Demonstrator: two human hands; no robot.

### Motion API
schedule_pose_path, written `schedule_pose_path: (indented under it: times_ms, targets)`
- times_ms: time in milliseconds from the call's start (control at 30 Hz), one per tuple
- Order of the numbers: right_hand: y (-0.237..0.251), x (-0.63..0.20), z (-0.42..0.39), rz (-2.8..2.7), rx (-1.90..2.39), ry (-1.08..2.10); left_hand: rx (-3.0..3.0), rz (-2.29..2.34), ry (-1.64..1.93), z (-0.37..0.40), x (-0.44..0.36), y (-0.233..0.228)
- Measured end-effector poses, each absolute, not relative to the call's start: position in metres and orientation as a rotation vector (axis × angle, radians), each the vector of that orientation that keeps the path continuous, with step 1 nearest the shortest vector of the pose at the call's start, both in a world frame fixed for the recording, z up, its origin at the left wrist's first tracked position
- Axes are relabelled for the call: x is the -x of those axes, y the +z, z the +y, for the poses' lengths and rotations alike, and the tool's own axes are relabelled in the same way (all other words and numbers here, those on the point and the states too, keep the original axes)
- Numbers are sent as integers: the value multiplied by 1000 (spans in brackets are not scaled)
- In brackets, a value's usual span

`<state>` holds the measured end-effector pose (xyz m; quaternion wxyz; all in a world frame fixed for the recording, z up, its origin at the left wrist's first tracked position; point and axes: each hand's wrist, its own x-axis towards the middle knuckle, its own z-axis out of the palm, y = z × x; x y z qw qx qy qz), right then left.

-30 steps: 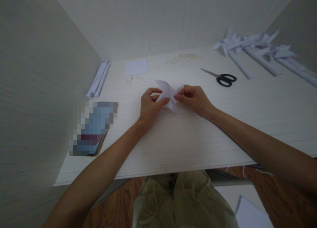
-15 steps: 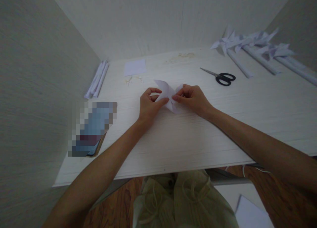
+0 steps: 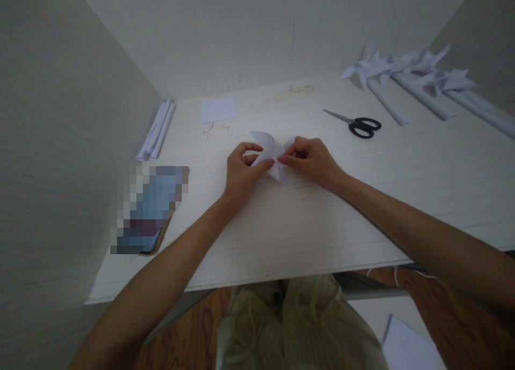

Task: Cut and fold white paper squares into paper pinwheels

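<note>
A white paper pinwheel point(image 3: 270, 146) with curved, folded blades is between my hands, just above the middle of the table. My left hand point(image 3: 245, 169) pinches its left side, thumb laid near the centre and fingers behind. On the other side my right hand point(image 3: 309, 158) grips the paper near the middle with thumb and curled fingers. Its fingertips partly hide the right-hand blades. Whether a pin or twist sits at the centre, I cannot make out.
Black-handled scissors point(image 3: 362, 127) lie to the right. Several finished pinwheels on paper sticks point(image 3: 388, 103) rest at the back right. Rolled paper sticks point(image 3: 156, 128), a phone point(image 3: 155, 209), a paper square point(image 3: 218, 110) and small pale scraps point(image 3: 217, 129) lie on the left side.
</note>
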<state>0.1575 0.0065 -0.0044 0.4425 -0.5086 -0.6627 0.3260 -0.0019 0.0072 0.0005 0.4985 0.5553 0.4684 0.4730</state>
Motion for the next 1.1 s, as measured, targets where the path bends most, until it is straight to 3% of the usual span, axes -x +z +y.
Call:
schedule_pose_path:
  times_ms: [1100]
  targets:
    - [-2,-157,7,-1655,1277,820,-1383,1140,1137,4,1,3]
